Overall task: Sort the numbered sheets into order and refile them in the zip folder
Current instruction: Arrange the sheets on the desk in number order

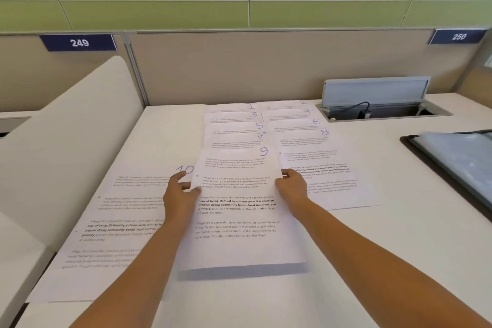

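Sheet 9 (239, 208) | pinched by left hand (178, 194), right hand (291, 185) | zip folder (458, 165) contents unclear

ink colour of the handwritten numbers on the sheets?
Blue-purple ink, clearest on the 9 of the sheet both hands hold, head view.

A white tabletop (372, 247) is bounded by a beige partition (226, 66). Blue plates are fixed to it — 249 (79, 42) at ten o'clock, 250 (458, 36) at two. A cable hatch (378, 104) is seen with its lid raised.
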Demonstrator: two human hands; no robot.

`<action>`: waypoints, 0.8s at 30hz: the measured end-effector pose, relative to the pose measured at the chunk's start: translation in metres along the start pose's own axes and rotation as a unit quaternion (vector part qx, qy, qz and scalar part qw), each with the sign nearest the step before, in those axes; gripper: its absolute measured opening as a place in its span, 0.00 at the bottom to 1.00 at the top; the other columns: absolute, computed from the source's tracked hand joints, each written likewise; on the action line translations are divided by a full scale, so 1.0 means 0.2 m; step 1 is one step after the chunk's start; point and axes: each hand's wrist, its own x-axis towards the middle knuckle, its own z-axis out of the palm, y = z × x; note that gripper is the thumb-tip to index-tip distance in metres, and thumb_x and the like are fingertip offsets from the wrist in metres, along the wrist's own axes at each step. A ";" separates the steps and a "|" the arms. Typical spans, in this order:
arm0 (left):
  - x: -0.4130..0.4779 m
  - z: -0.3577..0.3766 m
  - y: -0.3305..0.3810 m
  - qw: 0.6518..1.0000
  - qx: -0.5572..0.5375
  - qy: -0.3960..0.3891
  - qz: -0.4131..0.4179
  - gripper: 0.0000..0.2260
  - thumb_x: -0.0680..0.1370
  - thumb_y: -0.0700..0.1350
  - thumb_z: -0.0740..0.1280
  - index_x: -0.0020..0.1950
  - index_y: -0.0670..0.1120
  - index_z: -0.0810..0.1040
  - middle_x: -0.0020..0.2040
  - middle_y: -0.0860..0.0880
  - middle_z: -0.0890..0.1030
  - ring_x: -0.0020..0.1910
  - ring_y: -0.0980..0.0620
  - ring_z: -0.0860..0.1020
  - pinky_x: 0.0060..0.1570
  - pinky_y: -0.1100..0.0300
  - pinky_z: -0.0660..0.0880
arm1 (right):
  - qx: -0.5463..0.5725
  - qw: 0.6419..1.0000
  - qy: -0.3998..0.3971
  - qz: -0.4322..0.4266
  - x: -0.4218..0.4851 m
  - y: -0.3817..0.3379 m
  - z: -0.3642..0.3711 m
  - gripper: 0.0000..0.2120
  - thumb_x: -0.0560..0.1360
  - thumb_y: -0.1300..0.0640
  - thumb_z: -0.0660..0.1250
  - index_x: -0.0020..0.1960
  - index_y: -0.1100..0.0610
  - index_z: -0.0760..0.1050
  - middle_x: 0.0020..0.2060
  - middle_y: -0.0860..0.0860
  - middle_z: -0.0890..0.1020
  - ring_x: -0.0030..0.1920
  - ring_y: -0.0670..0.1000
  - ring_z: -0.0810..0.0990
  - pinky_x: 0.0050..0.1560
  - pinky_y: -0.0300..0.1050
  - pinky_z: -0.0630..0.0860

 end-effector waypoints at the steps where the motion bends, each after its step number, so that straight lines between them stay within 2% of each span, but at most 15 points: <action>1: -0.01 0.01 0.00 1.000 0.019 0.005 0.015 0.20 0.75 0.34 0.68 0.66 0.43 0.70 0.54 0.44 0.77 0.42 0.49 0.76 0.42 0.64 0.74 | -0.002 1.000 0.013 -0.003 0.01 0.01 -0.02 0.17 0.75 0.66 0.57 0.61 0.59 0.72 0.51 0.53 0.78 0.46 0.52 0.74 0.33 0.34 0.67; 2: -0.02 0.02 0.01 0.999 0.034 0.011 0.029 0.19 0.75 0.34 0.67 0.65 0.42 0.71 0.53 0.44 0.77 0.39 0.51 0.75 0.37 0.68 0.72 | -0.006 1.000 0.024 -0.007 0.02 0.01 -0.03 0.18 0.75 0.67 0.57 0.63 0.59 0.71 0.53 0.53 0.78 0.46 0.52 0.74 0.33 0.34 0.67; 3: -0.02 0.01 0.01 0.997 0.055 0.018 0.048 0.18 0.75 0.34 0.67 0.64 0.41 0.71 0.52 0.44 0.77 0.38 0.50 0.75 0.36 0.67 0.72 | -0.012 0.999 0.031 -0.013 0.03 0.02 -0.04 0.19 0.75 0.67 0.57 0.64 0.59 0.70 0.54 0.54 0.78 0.46 0.52 0.74 0.32 0.33 0.67; 5: -0.01 -0.01 -0.02 0.989 0.115 0.026 0.092 0.17 0.74 0.33 0.68 0.62 0.40 0.73 0.54 0.43 0.78 0.45 0.46 0.77 0.46 0.59 0.73 | -0.034 0.998 0.039 -0.027 0.05 0.02 -0.06 0.19 0.75 0.67 0.57 0.65 0.59 0.70 0.54 0.56 0.78 0.44 0.51 0.74 0.31 0.35 0.67; 8: 0.00 -0.07 -0.07 0.967 0.216 0.034 0.134 0.17 0.74 0.34 0.67 0.63 0.39 0.73 0.59 0.43 0.77 0.58 0.43 0.74 0.55 0.53 0.69 | -0.062 0.996 0.045 -0.043 0.07 0.02 -0.06 0.20 0.76 0.67 0.58 0.66 0.59 0.69 0.55 0.58 0.79 0.44 0.51 0.74 0.41 0.39 0.70; 13: 0.03 -0.15 -0.15 0.939 0.319 0.034 0.123 0.20 0.75 0.40 0.69 0.66 0.41 0.71 0.65 0.44 0.74 0.66 0.44 0.69 0.66 0.50 0.65 | -0.102 0.991 0.063 -0.061 0.11 0.01 0.00 0.19 0.75 0.67 0.60 0.65 0.61 0.69 0.56 0.59 0.78 0.47 0.53 0.74 0.45 0.42 0.70; 16: 0.05 -0.17 -0.18 0.929 0.352 0.026 0.107 0.23 0.76 0.46 0.68 0.68 0.41 0.70 0.69 0.45 0.71 0.70 0.46 0.67 0.70 0.49 0.60 | -0.139 0.984 0.085 -0.076 0.13 0.02 0.03 0.17 0.74 0.66 0.62 0.62 0.63 0.70 0.56 0.59 0.76 0.52 0.55 0.75 0.46 0.43 0.68; 19: 0.06 -0.17 -0.20 0.917 0.385 0.011 0.101 0.24 0.78 0.50 0.65 0.70 0.42 0.68 0.72 0.46 0.67 0.73 0.47 0.62 0.72 0.50 0.55 | -0.181 0.973 0.104 -0.101 0.12 0.03 0.04 0.15 0.74 0.65 0.64 0.60 0.64 0.71 0.57 0.58 0.74 0.58 0.56 0.71 0.51 0.42 0.66; 21: 0.06 -0.17 -0.20 0.914 0.391 0.015 0.107 0.22 0.79 0.49 0.64 0.70 0.42 0.69 0.72 0.46 0.67 0.73 0.48 0.62 0.72 0.50 0.55 | -0.215 0.962 0.116 -0.118 0.12 0.03 0.05 0.15 0.74 0.64 0.64 0.60 0.63 0.72 0.58 0.57 0.72 0.62 0.57 0.67 0.54 0.44 0.66; 24: 0.07 -0.18 -0.19 0.914 0.389 0.022 0.113 0.18 0.80 0.44 0.61 0.69 0.42 0.71 0.72 0.46 0.68 0.72 0.48 0.63 0.70 0.52 0.57 | -0.216 0.958 0.105 -0.159 0.10 0.01 0.09 0.11 0.74 0.64 0.64 0.57 0.62 0.74 0.57 0.56 0.72 0.60 0.56 0.69 0.52 0.43 0.67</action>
